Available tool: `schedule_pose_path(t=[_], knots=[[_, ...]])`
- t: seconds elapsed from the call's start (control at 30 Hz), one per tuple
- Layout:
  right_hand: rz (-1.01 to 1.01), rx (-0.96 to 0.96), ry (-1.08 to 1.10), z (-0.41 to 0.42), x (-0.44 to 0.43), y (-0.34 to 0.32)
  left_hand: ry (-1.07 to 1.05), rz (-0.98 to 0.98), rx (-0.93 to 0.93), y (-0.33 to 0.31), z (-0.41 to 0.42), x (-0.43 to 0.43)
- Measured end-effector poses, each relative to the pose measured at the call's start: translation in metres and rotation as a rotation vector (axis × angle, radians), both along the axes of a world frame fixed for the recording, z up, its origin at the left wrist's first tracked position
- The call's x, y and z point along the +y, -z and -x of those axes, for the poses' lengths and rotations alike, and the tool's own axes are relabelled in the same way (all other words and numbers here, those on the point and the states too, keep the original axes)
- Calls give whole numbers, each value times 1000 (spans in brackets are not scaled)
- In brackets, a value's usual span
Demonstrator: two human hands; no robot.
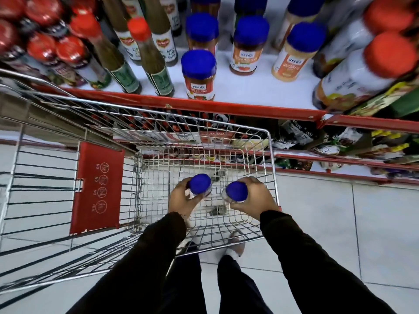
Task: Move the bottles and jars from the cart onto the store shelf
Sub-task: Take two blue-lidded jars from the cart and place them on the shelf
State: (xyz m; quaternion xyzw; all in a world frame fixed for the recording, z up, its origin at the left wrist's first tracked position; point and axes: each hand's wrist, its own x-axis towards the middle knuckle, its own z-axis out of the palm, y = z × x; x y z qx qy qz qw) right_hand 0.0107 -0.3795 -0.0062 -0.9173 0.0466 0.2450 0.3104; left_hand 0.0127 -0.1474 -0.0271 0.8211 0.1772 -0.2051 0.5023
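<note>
Both my hands are down inside the wire cart [271,159], each around a blue-lidded jar. My left hand [181,200] grips the left jar [200,184] and my right hand [255,197] grips the right jar [236,191]. Only the lids and a little glass show. Above the cart runs the white store shelf with a red front edge [204,105]. On it stand several jars with blue lids, the nearest one [199,73] close to the edge.
Green sauce bottles with red caps [147,57] fill the shelf's left part, and large red-capped bottles [362,73] lean at the right. Lower shelves with packets [340,143] lie behind the cart. The cart's red child-seat flap [97,189] is at left. White floor tiles lie to the right.
</note>
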Motion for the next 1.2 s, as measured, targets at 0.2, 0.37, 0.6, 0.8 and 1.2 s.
schedule_pose_path(t=[0.2,0.37,0.6,0.8,1.2], knots=[[-86,-168,78,-5,-13,-63,-28,106,-100,-73,-9,-11],[-175,-376,162,-20,-26,-111,-70,169,-248,-125,-26,-28],[-191,-668,304,-56,-49,-174,-84,238,-487,-188,-72,-63],[-174,-778,381,-101,-71,-206,-42,226,-617,-222,-121,-96],[-214,-669,325,-138,-85,-204,3,99,-476,-208,-159,-121]])
